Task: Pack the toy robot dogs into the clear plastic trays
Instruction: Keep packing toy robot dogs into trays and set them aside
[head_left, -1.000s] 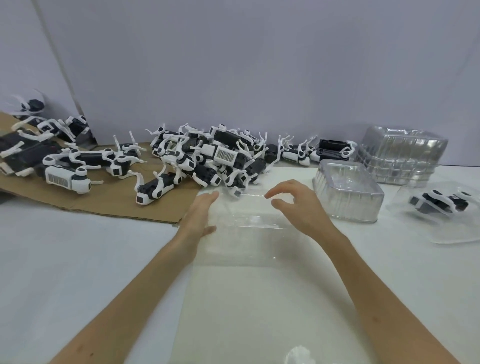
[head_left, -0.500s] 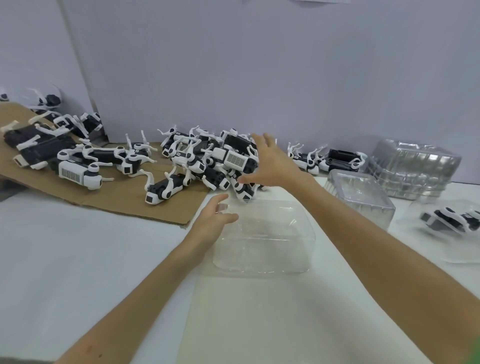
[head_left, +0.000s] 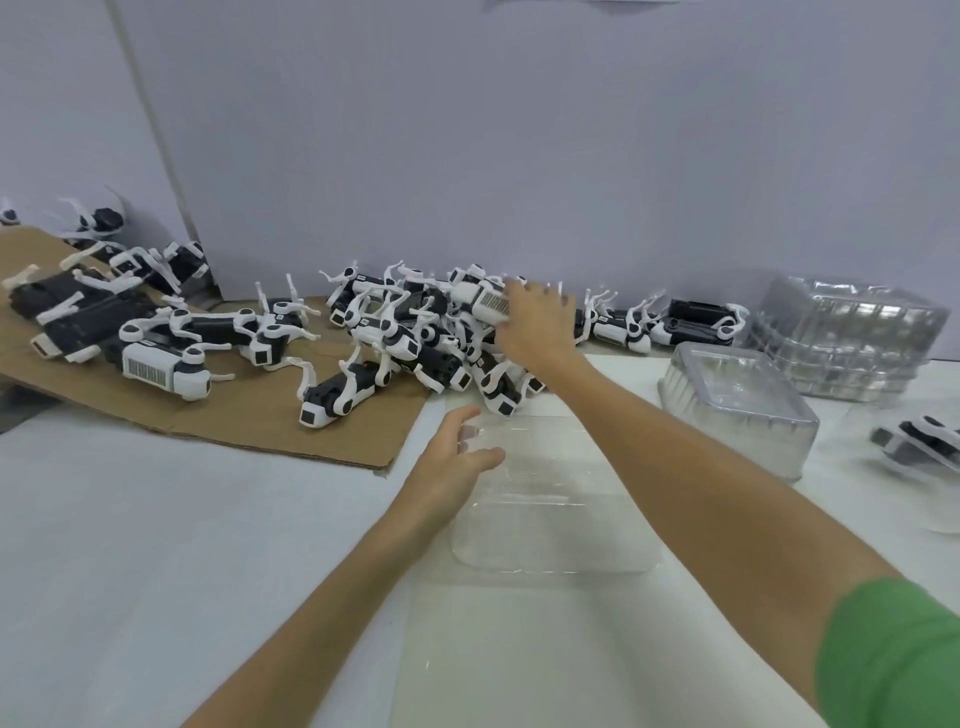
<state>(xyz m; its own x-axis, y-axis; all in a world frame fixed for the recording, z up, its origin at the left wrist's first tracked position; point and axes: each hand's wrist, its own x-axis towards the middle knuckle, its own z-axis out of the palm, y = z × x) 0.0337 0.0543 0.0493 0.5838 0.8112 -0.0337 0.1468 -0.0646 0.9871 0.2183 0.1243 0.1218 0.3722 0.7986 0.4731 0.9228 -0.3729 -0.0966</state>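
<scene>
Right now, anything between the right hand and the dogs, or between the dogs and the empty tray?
Nothing visible. The right hand is on the dog pile, touching a barcoded dog. The tray lies just in front of the pile, with only the left hand at its left edge.

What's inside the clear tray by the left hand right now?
The clear tray looks empty: only the white table shows through it. The right forearm covers its right side, so that part is unseen.
</scene>
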